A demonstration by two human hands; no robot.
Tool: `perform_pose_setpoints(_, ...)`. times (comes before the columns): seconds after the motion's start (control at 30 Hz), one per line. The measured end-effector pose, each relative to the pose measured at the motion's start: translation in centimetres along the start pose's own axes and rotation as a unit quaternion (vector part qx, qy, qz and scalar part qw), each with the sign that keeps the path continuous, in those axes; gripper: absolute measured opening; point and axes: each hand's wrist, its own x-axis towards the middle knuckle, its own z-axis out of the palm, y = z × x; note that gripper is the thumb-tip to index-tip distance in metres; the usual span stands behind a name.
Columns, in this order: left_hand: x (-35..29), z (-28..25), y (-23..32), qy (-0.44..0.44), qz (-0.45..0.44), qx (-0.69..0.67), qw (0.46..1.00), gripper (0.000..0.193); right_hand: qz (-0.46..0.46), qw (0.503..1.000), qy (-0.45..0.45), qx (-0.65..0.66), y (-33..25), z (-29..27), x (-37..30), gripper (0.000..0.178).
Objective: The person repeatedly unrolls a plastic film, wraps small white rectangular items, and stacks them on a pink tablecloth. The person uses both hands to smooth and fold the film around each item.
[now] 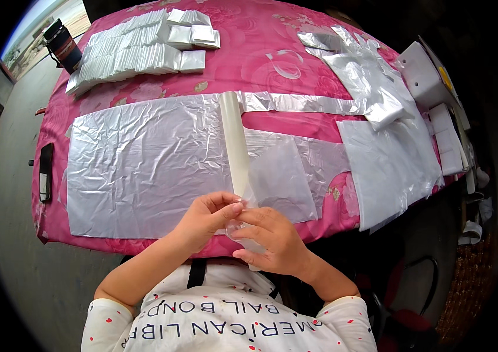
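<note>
At the table's near edge, my left hand (210, 214) and my right hand (273, 237) meet, both closed on thin clear plastic film. My left thumb and fingertips pinch its edge. Crumpled film bunches under my right fingers, and part of what they grip is hidden. The clear plastic sheet (281, 176) spreads away to the right of my hands. Just beyond them lies a long cream strip or tube (235, 141), pointing away from me. It rests along the right edge of a large flat translucent plastic bag (143, 164), which is wrinkled.
A pink flowered cloth (249, 47) covers the table. Rows of folded plastic packets (137, 44) stand far left, beside a dark bottle (62, 47). A phone-like black object (46, 173) lies at the left edge. Stacked plastic bags (387, 164) and white boxes (422, 76) are at the right.
</note>
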Motion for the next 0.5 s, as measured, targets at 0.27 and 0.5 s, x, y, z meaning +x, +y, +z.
perform_pose_setpoints(0.27, -1.8, -2.3, 0.8, 0.021, 0.015, 0.045, 0.999, 0.028, 0.222, 0.97, 0.09, 0.049, -1.0, 0.7, 0.2, 0.037)
perform_pose_setpoints(0.5, -1.3, -2.2, 0.3, 0.01, 0.023, 0.058, 0.998, 0.03, 0.319, 0.897, 0.103, 0.288, 1.4, 1.9, -0.6, 0.022)
